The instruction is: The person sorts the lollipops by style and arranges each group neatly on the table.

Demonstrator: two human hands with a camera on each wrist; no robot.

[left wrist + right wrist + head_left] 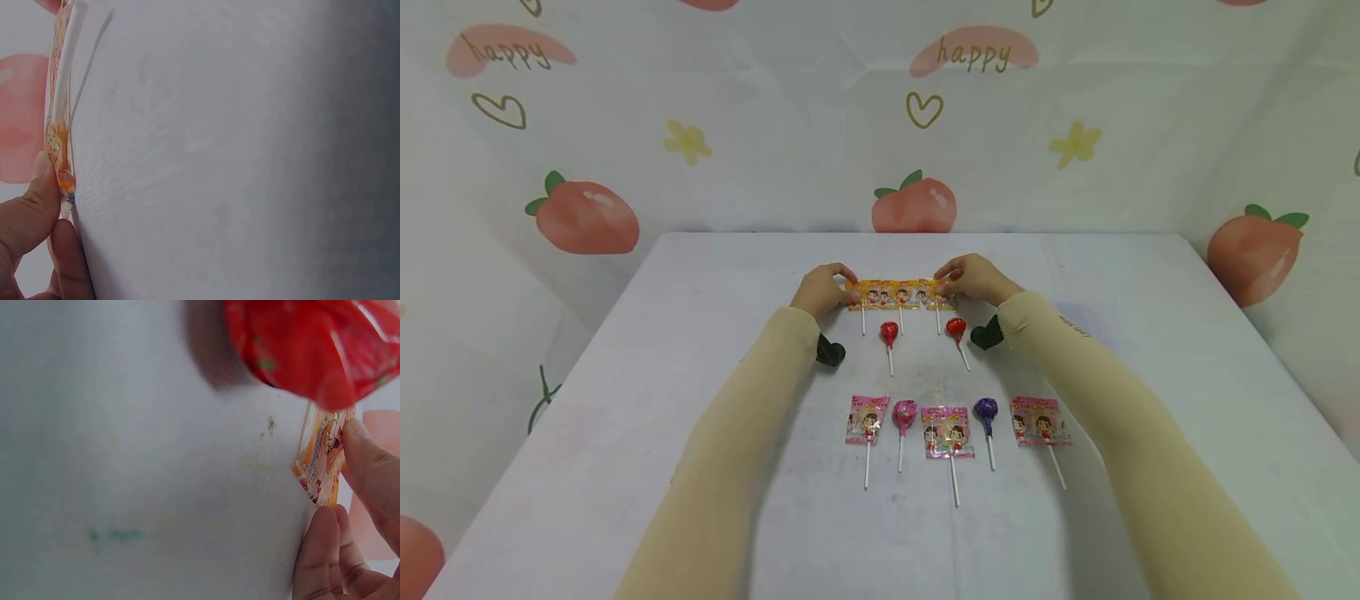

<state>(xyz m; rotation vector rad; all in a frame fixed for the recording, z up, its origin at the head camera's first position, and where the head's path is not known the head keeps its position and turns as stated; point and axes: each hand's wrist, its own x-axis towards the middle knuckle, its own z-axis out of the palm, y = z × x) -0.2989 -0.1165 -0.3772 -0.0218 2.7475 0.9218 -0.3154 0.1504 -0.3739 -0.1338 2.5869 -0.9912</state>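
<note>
Three lollipops in flat yellow-orange wrappers lie in a row at the far part of the table, sticks toward me. My left hand (820, 289) pinches the outer edge of the left yellow lollipop (870, 295) between thumb and finger. At the row's other end, my right hand (976, 279) pinches the right yellow lollipop (934, 299), its thumb (370, 459) on the wrapper. Between them the middle yellow lollipop (901, 295) is touched by neither hand. In the right wrist view, a round red lollipop (306, 347) looms close to the camera.
Below the row lie two round red lollipops, left (889, 332) and right (956, 327). Nearer me are pink-wrapped flat lollipops (947, 432), a round pink one (905, 412) and a round purple one (986, 408). A fruit-printed cloth (805, 125) hangs behind the white table (700, 292).
</note>
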